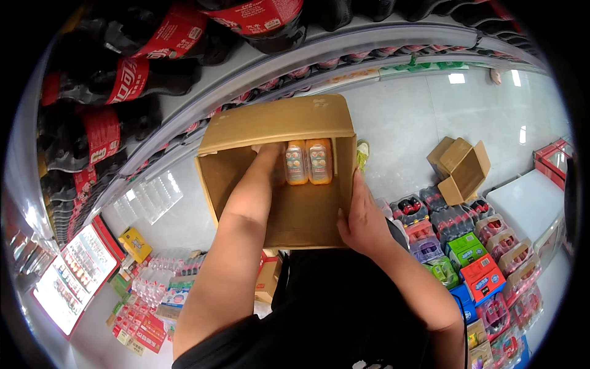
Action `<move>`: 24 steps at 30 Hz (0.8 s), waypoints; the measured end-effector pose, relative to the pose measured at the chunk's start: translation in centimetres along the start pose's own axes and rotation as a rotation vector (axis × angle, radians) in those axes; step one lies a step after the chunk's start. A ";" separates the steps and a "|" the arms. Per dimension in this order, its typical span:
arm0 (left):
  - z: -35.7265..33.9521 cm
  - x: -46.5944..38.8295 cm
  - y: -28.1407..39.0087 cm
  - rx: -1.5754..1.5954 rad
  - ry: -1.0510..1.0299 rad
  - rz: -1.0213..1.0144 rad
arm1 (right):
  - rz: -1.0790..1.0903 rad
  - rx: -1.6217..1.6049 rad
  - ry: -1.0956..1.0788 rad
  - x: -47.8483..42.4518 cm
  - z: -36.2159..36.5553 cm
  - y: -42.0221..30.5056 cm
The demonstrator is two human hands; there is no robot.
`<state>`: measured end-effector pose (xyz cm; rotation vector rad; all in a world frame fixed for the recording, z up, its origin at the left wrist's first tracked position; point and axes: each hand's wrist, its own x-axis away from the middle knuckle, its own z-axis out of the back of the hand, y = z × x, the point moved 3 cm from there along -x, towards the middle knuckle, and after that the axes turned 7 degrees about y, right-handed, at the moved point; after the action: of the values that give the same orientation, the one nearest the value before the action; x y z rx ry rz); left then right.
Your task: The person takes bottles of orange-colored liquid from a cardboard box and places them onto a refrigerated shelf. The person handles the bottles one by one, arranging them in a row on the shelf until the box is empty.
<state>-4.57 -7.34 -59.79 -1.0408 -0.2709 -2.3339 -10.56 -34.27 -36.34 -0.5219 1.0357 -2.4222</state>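
Note:
An open cardboard box (304,226) is held up before me, its mouth facing me. Two clear plastic packages with orange contents (309,161) stand side by side inside, at the far wall. My left hand (273,150) reaches into the box just left of them; its fingers are mostly hidden, so I cannot tell what they hold. With my right hand (367,217) I grip the right side wall of the box, thumb at the front edge and fingers along the outside.
Shelves of cola bottles (129,78) curve along the upper left. An empty carton (463,170) rests at the right near stacked drink packs (454,221). More packs (152,276) and a lit drinks cooler (76,276) stand at the lower left.

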 end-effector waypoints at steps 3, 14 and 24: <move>-0.3 1.5 -0.6 -0.083 -0.037 0.017 | -0.004 0.001 0.009 -0.1 0.0 -0.1; 0.9 10.3 -3.2 0.003 0.228 -0.168 | -0.147 -0.080 -0.052 0.2 -0.1 0.1; 11.8 25.3 -4.9 0.233 0.598 -0.535 | -0.138 -0.113 -0.098 -0.1 -0.1 0.9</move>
<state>-13.70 -9.13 -32.98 -0.1297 -0.6189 -2.8630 -10.29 -34.69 -37.08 -0.7662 1.1335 -2.4381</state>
